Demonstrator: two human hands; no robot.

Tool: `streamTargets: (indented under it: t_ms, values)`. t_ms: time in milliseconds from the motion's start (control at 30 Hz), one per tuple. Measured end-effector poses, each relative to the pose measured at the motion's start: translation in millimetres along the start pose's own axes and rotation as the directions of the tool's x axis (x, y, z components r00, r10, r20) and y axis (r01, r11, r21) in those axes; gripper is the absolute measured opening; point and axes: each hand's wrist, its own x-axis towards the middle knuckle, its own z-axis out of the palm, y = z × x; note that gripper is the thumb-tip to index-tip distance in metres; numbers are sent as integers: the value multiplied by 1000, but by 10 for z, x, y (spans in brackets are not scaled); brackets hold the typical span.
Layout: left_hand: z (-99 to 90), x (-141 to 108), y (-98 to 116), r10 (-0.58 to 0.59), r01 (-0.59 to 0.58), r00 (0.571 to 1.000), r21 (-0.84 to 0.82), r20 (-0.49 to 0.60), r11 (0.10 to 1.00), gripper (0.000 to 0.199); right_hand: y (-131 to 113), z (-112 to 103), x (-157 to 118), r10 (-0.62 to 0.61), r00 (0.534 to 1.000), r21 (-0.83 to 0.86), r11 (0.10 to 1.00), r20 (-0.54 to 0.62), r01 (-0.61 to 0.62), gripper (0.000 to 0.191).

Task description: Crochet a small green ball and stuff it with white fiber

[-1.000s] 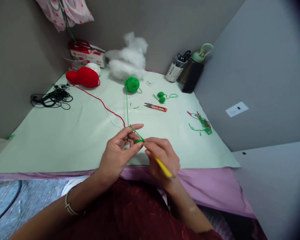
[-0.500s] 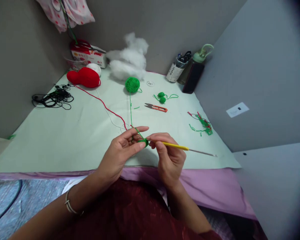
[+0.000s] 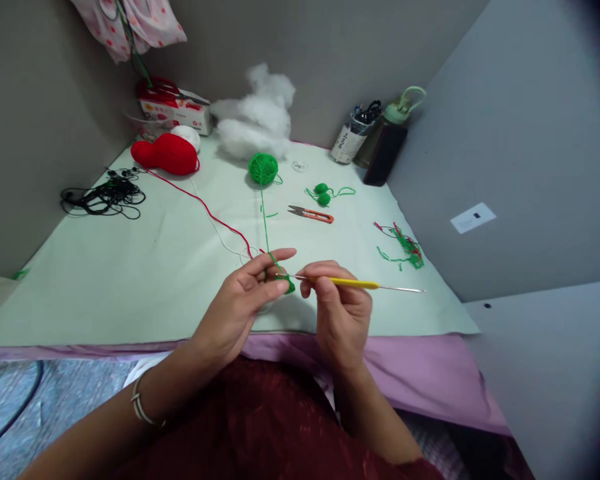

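Yellow-handled crochet hook [image 3: 355, 283] at the edge of a small green crocheted piece [image 3: 291, 287], above a pale green tabletop [image 3: 130, 267]

In the left hand [image 3: 235, 300], the green piece, near the table's front edge, pinched under the thumb, with the fingers behind it partly hidden. Left index finger stretched out to the right, with a strand of green yarn [image 3: 265, 223] across it, running back to a green yarn ball [image 3: 263, 169]. In the right hand [image 3: 345, 313], the hook, nearly level, pinched between thumb and fingertips, with the other fingers curled in. Left metal tip at the yarn by the piece's top; too small to tell whether inside a loop.

Beyond the hands, orange-handled thread snips [image 3: 310, 214] and two little green pieces [image 3: 323, 199] with trailing tails. To the right, a tangle of green and red yarn scraps [image 3: 410, 250]. To the left, a red yarn skein [image 3: 167, 154], in front of a white ball [image 3: 187, 137], and a heap of black cord [image 3: 107, 195]. At the back, fluffy white stuffing [image 3: 260, 120], just behind the green ball.
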Motion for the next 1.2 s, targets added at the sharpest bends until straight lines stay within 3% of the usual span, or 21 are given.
streamTargets:
  t_ms: [300,433,533,633,733,800,900,933,1000,1100,1200]
  values:
    - [16,-41,-12,69,-66,998,156,-11,986,34,35,-16,58,174,984,181,967,42,-178,17]
    - [11,-47,8,84,-78,996,177,-24,981,32,8,-25,82,190,980,222,955,57,-198,19]
    - [-8,-53,4,96,-91,995,207,-15,974,31,-10,-43,59,154,986,141,977,55,-161,20]
    - [-25,-51,-18,125,-116,992,252,-18,961,30,-32,-66,16,61,996,-18,998,67,-60,20]
    - [-12,-48,-46,213,-191,976,302,-41,934,29,-34,-78,-41,-157,977,-211,960,142,185,22]
    - [10,-45,-54,228,-206,972,257,-58,944,37,-14,-76,-85,-319,919,-367,846,233,387,27]
    - [24,-26,-28,19,-18,1000,17,-15,1000,46,20,-65,-129,-436,841,-508,671,319,540,35]
    - [18,-15,-9,-72,74,997,-61,21,995,46,23,-61,-129,-446,844,-504,677,299,536,35]
    - [-4,6,36,-175,183,982,-147,68,972,40,7,-52,-98,-401,898,-422,793,182,440,30]
    - [-15,9,94,-121,124,992,-131,33,984,41,-51,-25,-4,-175,984,-164,971,11,174,23]
    - [25,-25,102,-18,19,1000,-19,14,1000,45,-95,17,67,-76,996,-40,996,38,78,19]
